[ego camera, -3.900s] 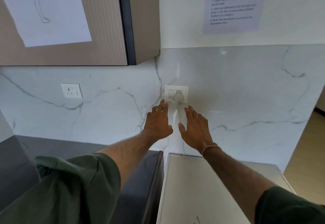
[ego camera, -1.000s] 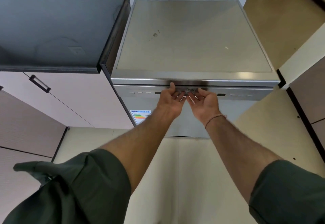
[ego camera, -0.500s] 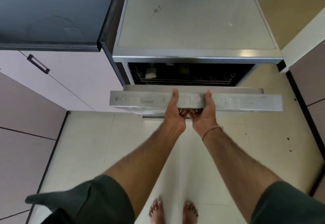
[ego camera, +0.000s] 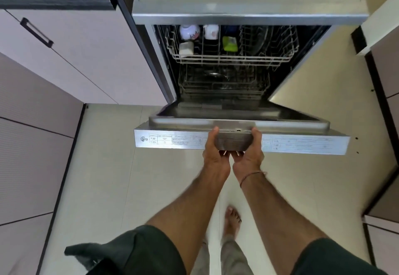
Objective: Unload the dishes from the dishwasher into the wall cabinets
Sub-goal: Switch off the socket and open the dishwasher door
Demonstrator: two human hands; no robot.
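Now left hand [ego camera: 216, 155] and right hand [ego camera: 248, 156] grip the door [ego camera: 172, 142]; released early, it could slam down, rattling cups [ego camera: 189, 32].

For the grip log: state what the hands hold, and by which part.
The left hand and right hand both grip the dishwasher door at the middle of its top edge, thumbs above, fingers curled underneath.

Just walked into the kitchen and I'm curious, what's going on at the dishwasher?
A person grips the top edge of the dishwasher door with the left hand and right hand, thumbs on top, fingers underneath. The door is swung down, open. White cups and a green cup sit in the upper rack; no dish is in hand yet.
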